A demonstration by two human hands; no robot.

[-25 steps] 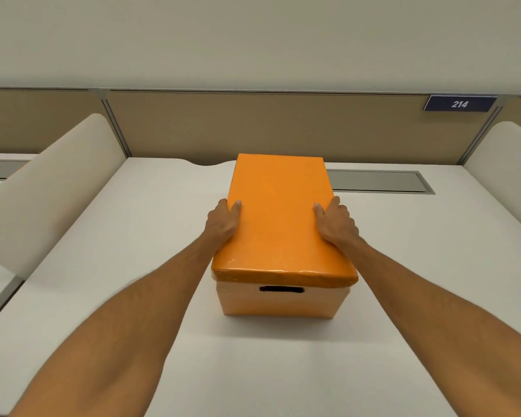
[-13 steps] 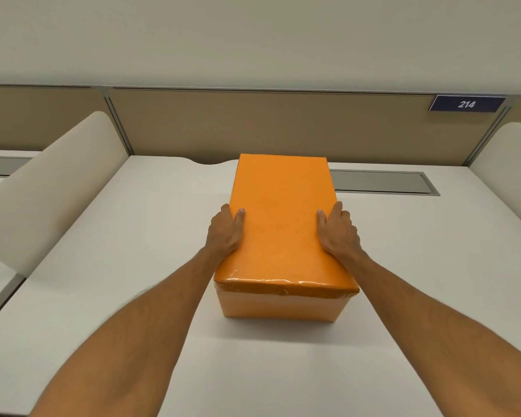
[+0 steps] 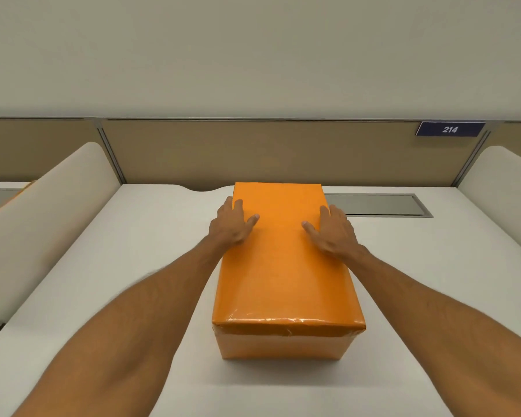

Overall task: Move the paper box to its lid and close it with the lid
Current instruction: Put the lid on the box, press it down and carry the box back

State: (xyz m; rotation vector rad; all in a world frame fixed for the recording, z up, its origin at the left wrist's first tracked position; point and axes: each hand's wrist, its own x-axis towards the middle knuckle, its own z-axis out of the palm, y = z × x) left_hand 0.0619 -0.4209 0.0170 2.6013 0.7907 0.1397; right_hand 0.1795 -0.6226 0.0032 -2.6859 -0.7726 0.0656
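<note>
Both hands [image 3: 283, 228] flat atop lid [image 3: 286, 275].

The closed orange box [image 3: 286, 266] fills the desk's [image 3: 127, 266] middle with both hands on its lid (far end), leaving bare desk at 9, 3 and 6 o'clock, hemmed by the partition [image 3: 253, 152] at 12 and curved side dividers [image 3: 42, 212].

The orange lid [image 3: 283, 260] sits fully down on the paper box [image 3: 283, 346]. The left hand [image 3: 230, 225] and right hand [image 3: 333, 233] lie flat on its far edges.
</note>
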